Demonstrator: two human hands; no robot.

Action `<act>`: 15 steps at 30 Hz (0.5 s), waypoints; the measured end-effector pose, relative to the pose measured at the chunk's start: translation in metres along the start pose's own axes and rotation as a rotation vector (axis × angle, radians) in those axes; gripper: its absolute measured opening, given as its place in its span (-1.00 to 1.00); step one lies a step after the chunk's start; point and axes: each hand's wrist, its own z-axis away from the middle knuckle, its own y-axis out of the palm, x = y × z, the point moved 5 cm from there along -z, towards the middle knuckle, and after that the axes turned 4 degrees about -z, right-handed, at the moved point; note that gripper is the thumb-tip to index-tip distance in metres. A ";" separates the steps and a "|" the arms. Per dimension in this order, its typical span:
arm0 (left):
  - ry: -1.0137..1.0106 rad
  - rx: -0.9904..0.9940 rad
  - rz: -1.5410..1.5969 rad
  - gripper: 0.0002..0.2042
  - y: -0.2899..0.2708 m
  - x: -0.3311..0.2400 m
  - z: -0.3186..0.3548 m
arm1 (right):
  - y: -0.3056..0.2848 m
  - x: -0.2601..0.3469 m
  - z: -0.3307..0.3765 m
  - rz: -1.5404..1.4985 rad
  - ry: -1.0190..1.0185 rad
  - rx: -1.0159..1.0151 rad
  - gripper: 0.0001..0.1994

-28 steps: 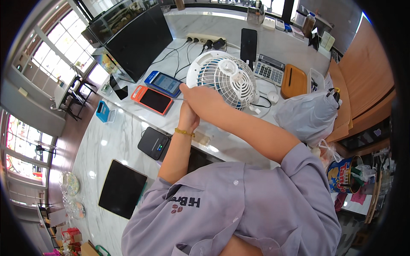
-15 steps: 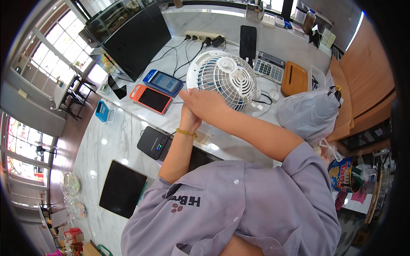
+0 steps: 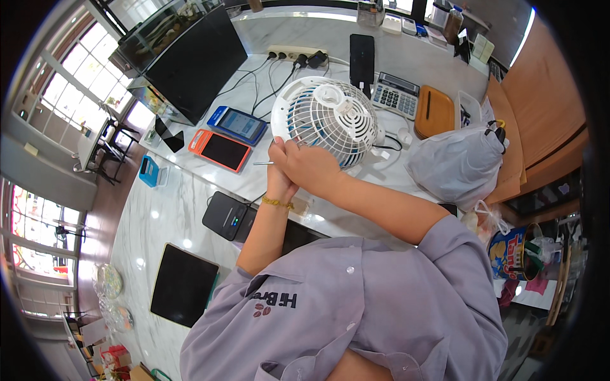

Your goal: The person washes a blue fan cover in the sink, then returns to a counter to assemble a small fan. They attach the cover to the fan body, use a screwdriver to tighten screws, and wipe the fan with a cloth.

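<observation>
A white round fan (image 3: pixel 330 120) with a ribbed grille sits on the marble counter, its rim just beyond my hands. My right hand (image 3: pixel 312 169) is closed and laid over my left hand (image 3: pixel 280 183), close to the fan's near left edge. From between the hands a thin metal rod (image 3: pixel 262 164) sticks out to the left; its other end is hidden by the fingers. My left hand is curled underneath, a yellow bracelet on its wrist, and what it grips is covered. Left of the hands lie an orange handheld terminal (image 3: pixel 220 150) and a blue one (image 3: pixel 237 124).
Behind the fan are a black phone (image 3: pixel 362 58), a calculator (image 3: pixel 395 95) and a wooden tray (image 3: pixel 434 113). A grey plastic bag (image 3: pixel 448 165) stands to the right. Nearer me are a black box (image 3: pixel 227 216) and a tablet (image 3: pixel 184 284). Cables run to a power strip (image 3: pixel 297 53).
Both hands have come slightly toward me, together with the thin metal rod. The view has shifted a little; the fan stays in about the same place on the counter.
</observation>
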 end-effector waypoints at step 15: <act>0.081 -0.065 0.027 -0.57 -0.014 0.005 -0.013 | -0.055 -0.038 0.043 -0.952 0.460 0.261 -0.60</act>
